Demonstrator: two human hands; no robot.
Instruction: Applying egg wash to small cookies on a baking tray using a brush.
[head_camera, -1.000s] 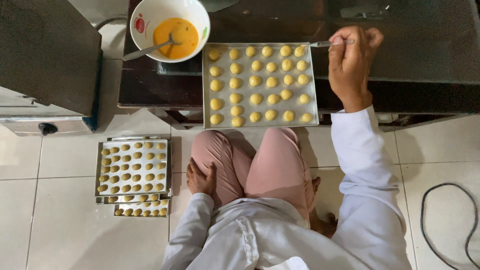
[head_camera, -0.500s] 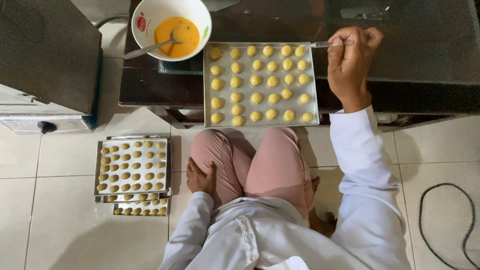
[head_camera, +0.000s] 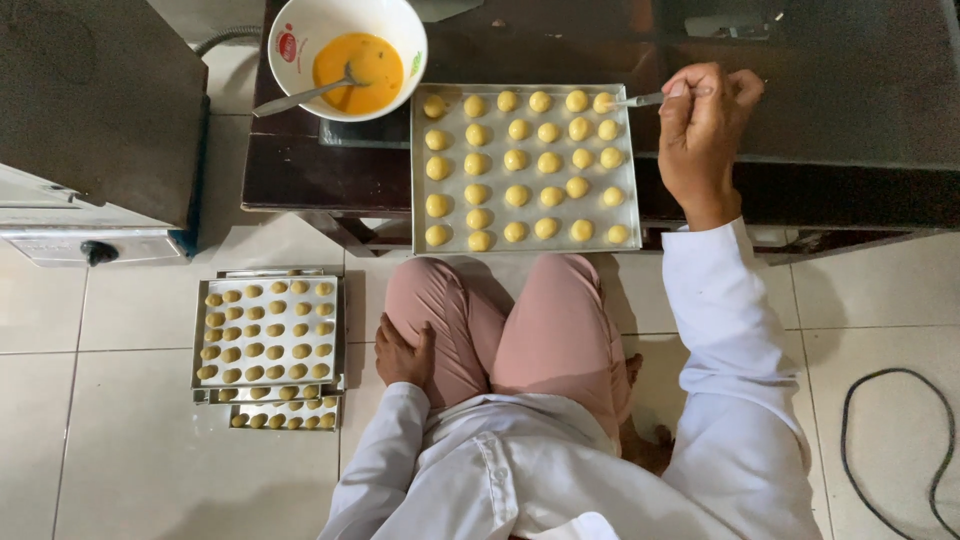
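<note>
Overhead, right hand (head_camera: 705, 135) grips a brush (head_camera: 640, 100) at the far right corner of the tray (head_camera: 625, 215) of dough balls (head_camera: 515, 160) on the desk (head_camera: 850, 120). Left hand (head_camera: 403, 355) rests open on knee, near side of tray.

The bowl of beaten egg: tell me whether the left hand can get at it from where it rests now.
Probably yes. The left hand rests on the knee, holding nothing. The bowl sits on the low table's near-left part, beside the tray, with only its spoon sticking out leftward; nothing blocks a forward reach.
</note>
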